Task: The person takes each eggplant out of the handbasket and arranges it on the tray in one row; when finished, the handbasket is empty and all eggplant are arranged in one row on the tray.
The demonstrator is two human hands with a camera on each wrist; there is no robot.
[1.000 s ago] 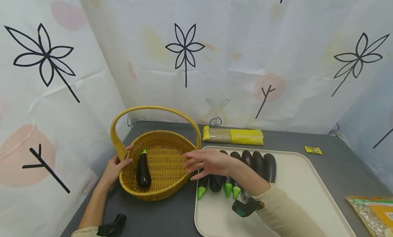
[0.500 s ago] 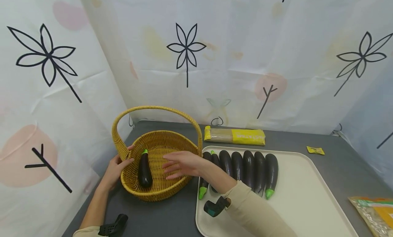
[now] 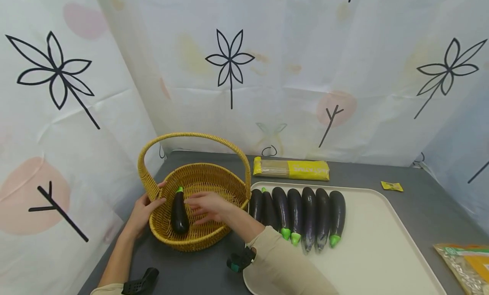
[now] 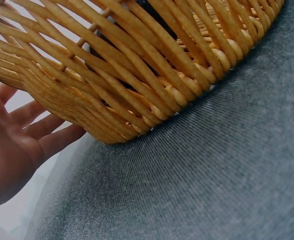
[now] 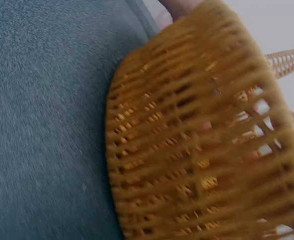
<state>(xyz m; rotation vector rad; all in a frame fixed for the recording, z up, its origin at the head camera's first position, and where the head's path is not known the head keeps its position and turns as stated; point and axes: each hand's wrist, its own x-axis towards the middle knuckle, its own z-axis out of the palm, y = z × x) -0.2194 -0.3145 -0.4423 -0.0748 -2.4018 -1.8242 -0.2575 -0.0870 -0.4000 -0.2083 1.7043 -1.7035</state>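
Grey table [image 3: 420, 206], bearing a cream tray [image 3: 374, 244] with seven dark eggplants [image 3: 298, 210] laid side by side. Left of the tray, a wicker basket [image 3: 206, 180] with an arched handle; one eggplant [image 3: 178, 210] lies inside it, near the left wall, green cap pointing away. Left hand [image 3: 143, 210]: fingers straight, pressed flat on the basket's outer wall. Right hand [image 3: 206, 206]: inside the basket, fingers loosely spread and holding nothing, tips just beside the eggplant. The eggplant looks firm, smooth-skinned and probably slippery, likely of moderate weight; the thick middle of its body seems the surest place to grasp.
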